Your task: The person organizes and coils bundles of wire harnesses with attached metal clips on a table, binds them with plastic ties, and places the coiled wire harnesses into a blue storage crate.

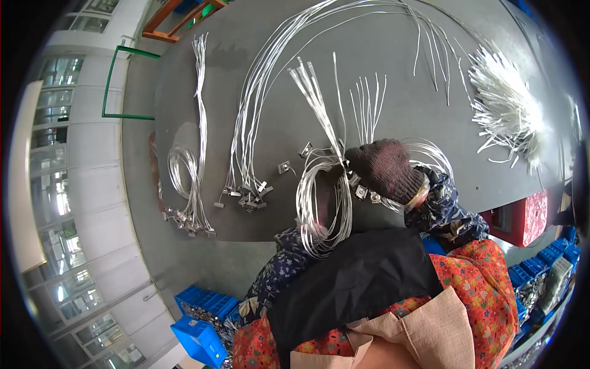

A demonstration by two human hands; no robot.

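Both my hands wear dark knitted gloves. My right hand (pixel 382 167) is closed, its fingertips at the neck of a coiled bundle of silvery wires (pixel 302 212). Partly covered by the loops, my left hand (pixel 330 192) grips the same bundle from the left. Straight wire ends (pixel 312 92) fan out above the neck. Small metal clips (pixel 361 192) hang beside the right fingers, and another clip (pixel 284 167) lies left of the coil. More wires (pixel 430 150) curve behind my right hand.
On the grey table (pixel 215 74) lie a coiled bundle (pixel 182 172) at left, long curved wires with clips (pixel 249 132), and a dense pile of wire ends (pixel 507 104) at right. Blue bins (pixel 200 338) stand below left; a red box (pixel 530 218) is at right.
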